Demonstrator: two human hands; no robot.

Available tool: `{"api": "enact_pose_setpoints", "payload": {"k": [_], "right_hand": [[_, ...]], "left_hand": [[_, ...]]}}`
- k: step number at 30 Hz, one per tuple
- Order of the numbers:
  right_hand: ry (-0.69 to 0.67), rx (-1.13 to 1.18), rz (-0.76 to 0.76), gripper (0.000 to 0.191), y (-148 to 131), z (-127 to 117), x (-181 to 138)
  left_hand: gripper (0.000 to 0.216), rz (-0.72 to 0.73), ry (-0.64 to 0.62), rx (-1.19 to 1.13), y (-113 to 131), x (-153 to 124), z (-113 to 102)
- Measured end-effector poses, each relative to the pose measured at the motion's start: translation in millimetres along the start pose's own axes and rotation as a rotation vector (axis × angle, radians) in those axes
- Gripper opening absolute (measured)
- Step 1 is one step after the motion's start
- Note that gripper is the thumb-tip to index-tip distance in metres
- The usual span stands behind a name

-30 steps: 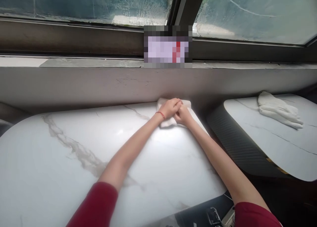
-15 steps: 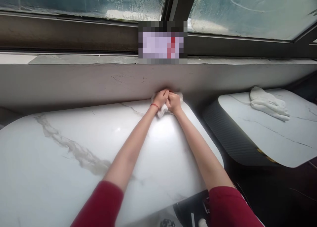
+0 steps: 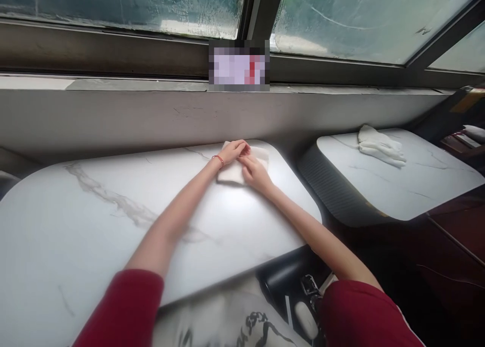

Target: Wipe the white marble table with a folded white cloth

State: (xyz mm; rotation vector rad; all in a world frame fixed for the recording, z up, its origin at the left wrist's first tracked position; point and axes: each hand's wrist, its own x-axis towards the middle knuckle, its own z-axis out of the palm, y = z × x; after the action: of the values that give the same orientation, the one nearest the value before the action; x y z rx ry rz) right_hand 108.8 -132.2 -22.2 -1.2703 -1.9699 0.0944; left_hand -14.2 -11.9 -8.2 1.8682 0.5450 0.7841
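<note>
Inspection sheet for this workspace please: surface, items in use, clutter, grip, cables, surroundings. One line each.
Surface: white marble-patterned table, grey veining, rounded corners.
Items in use: white cloth, spread near the table's far edge, under both hands.
Clutter: white fabric bundle, probably gloves, on the second marble-patterned table; white oval object below the near edge, unidentified.
Grip: left hand and right hand on the cloth, fingers close together; any pinch is hidden.
Cables: nothing identifiable; the thin curved line at lower right is unclear.
Surroundings: pale wall behind the table, framed window above.
</note>
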Motion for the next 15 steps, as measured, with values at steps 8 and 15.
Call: {"api": "enact_pose_setpoints", "payload": {"k": [8, 15], "right_hand": [[-0.249, -0.261, 0.266, 0.02, -75, -53, -29], [-0.044, -0.122, 0.145, 0.012, -107, -60, -32]], "left_hand": [[0.034, 0.15, -0.05, 0.84, 47, -81, 35], [0.04, 0.208, -0.208, 0.961, 86, -135, 67]]}}
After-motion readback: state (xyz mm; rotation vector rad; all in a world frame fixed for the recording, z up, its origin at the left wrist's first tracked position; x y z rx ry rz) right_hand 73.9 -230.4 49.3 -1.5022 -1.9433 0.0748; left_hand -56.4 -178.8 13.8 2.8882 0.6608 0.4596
